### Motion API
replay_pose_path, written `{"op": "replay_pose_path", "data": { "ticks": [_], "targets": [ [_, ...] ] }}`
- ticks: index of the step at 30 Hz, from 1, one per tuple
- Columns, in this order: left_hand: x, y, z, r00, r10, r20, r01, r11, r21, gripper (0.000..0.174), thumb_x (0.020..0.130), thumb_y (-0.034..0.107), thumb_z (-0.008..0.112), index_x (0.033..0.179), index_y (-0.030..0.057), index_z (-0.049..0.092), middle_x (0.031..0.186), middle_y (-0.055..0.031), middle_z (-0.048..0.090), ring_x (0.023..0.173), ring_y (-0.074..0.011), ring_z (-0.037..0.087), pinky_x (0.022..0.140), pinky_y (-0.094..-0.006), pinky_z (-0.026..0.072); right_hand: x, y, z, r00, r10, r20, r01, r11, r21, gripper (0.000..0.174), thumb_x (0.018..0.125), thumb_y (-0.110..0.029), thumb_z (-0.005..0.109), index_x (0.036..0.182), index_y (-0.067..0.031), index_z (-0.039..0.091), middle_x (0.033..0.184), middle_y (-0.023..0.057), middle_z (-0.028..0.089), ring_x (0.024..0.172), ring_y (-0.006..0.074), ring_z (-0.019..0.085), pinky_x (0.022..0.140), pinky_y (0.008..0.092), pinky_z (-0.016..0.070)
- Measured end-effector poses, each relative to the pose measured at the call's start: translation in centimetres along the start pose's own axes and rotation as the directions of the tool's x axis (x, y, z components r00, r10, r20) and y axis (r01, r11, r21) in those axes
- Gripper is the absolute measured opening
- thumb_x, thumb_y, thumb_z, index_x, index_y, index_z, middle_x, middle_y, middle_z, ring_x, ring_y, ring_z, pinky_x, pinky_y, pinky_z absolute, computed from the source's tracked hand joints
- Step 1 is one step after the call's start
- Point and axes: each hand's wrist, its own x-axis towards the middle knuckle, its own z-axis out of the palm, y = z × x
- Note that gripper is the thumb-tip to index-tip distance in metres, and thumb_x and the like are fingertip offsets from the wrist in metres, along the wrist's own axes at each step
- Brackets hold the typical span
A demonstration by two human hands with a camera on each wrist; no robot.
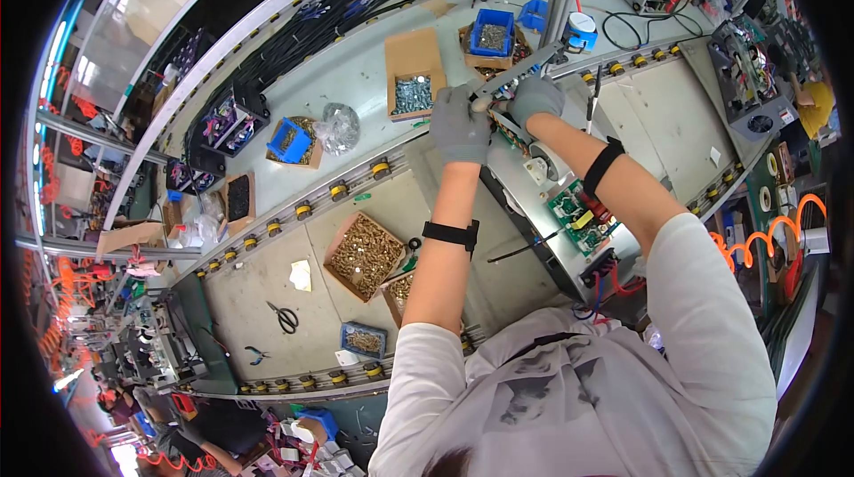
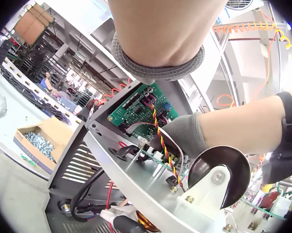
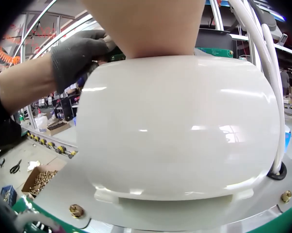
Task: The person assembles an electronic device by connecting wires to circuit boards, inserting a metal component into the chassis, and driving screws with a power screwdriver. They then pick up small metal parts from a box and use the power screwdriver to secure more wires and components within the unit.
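Both your gloved hands are at the far end of the metal chassis [image 1: 520, 210]. It lies on the table's near lane, w/ that end up against the yellow-roller rail [image 1: 381, 167].

L hand [image 1: 460, 125]: fingers curled tight together at the chassis's top edge, beside a grey metal strip [image 1: 525, 63]. Can't tell what they pinch, the glove hides it.

R hand [image 1: 536, 99]: just beside the L, nearly touching. In the left wrist view it's tucked behind the upright green PCB [image 2: 138, 109], close to the twisted red/yellow/black wires [image 2: 158, 128]. Fingertips are hidden, so can't tell if they're spread or pinching.

A second green PCB [image 1: 578, 213] sits toward the chassis's near end.

Past the rail, a carton of silver screws [image 1: 412, 94] is just left of your L hand, and a blue bin [image 1: 491, 32] is behind it. A carton of brass screws [image 1: 365, 254] lies by your L forearm. Scissors [image 1: 285, 317] are toward the near-left edge.
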Motion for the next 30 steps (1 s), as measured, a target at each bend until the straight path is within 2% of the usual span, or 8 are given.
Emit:
{"op": "replay_pose_path", "data": {
  "ticks": [3, 12, 15, 22, 24, 27, 28, 30],
  "targets": [
    [0.0, -0.1, 0.0, 0.999, -0.032, 0.025, 0.033, 0.998, -0.049, 0.022, 0.076, 0.028, 0.066, 0.091, 0.0119, 0.064, 0.087, -0.0122, 0.057, 0.079, -0.0316, 0.058, 0.066, -0.0396, 0.0470, -0.2, 0.7, 0.6, 0.998, 0.029, -0.059, -0.026, 0.998, 0.053, 0.048, 0.065, -0.047, 0.075, 0.100, -0.0144, 0.069, 0.116, 0.0064, 0.060, 0.123, 0.0205, 0.041, 0.098, 0.0394, 0.0321],
    [-0.3, -0.3, 0.2, 0.999, 0.033, -0.029, -0.036, 0.995, -0.090, 0.022, 0.078, 0.027, 0.064, 0.090, 0.0090, 0.064, 0.082, -0.0126, 0.055, 0.075, -0.0322, 0.056, 0.064, -0.0393, 0.0454, 1.5, 0.4, 1.5, 0.990, 0.135, 0.041, -0.141, 0.967, 0.212, 0.077, 0.061, -0.043, 0.077, 0.125, -0.0094, 0.049, 0.126, 0.0048, 0.052, 0.125, 0.0215, 0.039, 0.100, 0.0412, 0.0296],
    [-0.4, -0.1, 0.3, 1.000, 0.007, -0.017, -0.008, 0.995, -0.099, 0.023, 0.078, 0.028, 0.064, 0.090, 0.0084, 0.064, 0.081, -0.0125, 0.054, 0.074, -0.0322, 0.056, 0.065, -0.0391, 0.0453, 2.1, 0.4, 2.6, 0.988, 0.141, -0.059, -0.125, 0.969, 0.211, 0.072, 0.062, -0.042, 0.077, 0.121, -0.0095, 0.052, 0.121, 0.0064, 0.055, 0.124, 0.0216, 0.040, 0.100, 0.0412, 0.0297],
    [-0.1, 0.3, -0.3, 0.998, 0.059, -0.020, -0.061, 0.994, -0.093, 0.021, 0.078, 0.024, 0.063, 0.092, 0.0081, 0.063, 0.082, -0.0131, 0.055, 0.076, -0.0321, 0.056, 0.065, -0.0392, 0.0453, 1.1, 0.1, 1.2, 0.990, 0.135, 0.024, -0.137, 0.956, 0.260, 0.068, 0.063, -0.040, 0.077, 0.120, -0.0085, 0.054, 0.127, 0.0074, 0.051, 0.122, 0.0217, 0.042, 0.097, 0.0409, 0.0336],
    [0.0, 1.2, -0.6, 0.996, -0.025, 0.084, 0.024, 0.999, 0.021, 0.024, 0.078, 0.022, 0.062, 0.097, 0.0089, 0.061, 0.091, -0.0117, 0.055, 0.084, -0.0315, 0.055, 0.071, -0.0404, 0.0446, 0.3, 0.0, 0.5, 0.993, 0.115, -0.011, -0.111, 0.975, 0.191, 0.062, 0.066, -0.038, 0.074, 0.118, -0.0078, 0.057, 0.125, 0.0078, 0.052, 0.122, 0.0219, 0.041, 0.096, 0.0388, 0.0358],
    [-0.1, 4.6, -1.9, 0.985, 0.026, 0.169, -0.079, 0.944, 0.320, 0.028, 0.077, 0.020, 0.061, 0.103, 0.0106, 0.058, 0.105, -0.0086, 0.052, 0.101, -0.0299, 0.050, 0.085, -0.0435, 0.0389, 0.6, 1.1, -0.2, 0.993, -0.097, 0.070, 0.097, 0.995, -0.008, 0.056, 0.071, -0.036, 0.069, 0.117, -0.0071, 0.059, 0.120, 0.0120, 0.056, 0.119, 0.0242, 0.046, 0.095, 0.0380, 0.0392],
    [-0.3, 5.0, -1.1, 0.984, 0.037, 0.177, -0.093, 0.944, 0.317, 0.028, 0.077, 0.020, 0.061, 0.103, 0.0106, 0.058, 0.105, -0.0086, 0.052, 0.101, -0.0299, 0.050, 0.085, -0.0435, 0.0389, 0.8, 1.6, -0.6, 0.994, -0.088, 0.067, 0.088, 0.996, 0.002, 0.056, 0.071, -0.036, 0.069, 0.117, -0.0071, 0.059, 0.120, 0.0120, 0.056, 0.119, 0.0242, 0.046, 0.095, 0.0380, 0.0392],
    [-0.8, 4.9, 1.2, 0.953, 0.231, 0.197, -0.304, 0.712, 0.633, 0.036, 0.077, 0.020, 0.058, 0.112, 0.0130, 0.054, 0.117, -0.0062, 0.046, 0.116, -0.0284, 0.040, 0.098, -0.0457, 0.0269, 1.2, 2.8, -1.6, 0.940, -0.279, 0.196, 0.295, 0.954, -0.055, 0.054, 0.072, -0.036, 0.065, 0.116, -0.0060, 0.060, 0.117, 0.0166, 0.058, 0.112, 0.0279, 0.053, 0.093, 0.0366, 0.0422]
  ]
}}
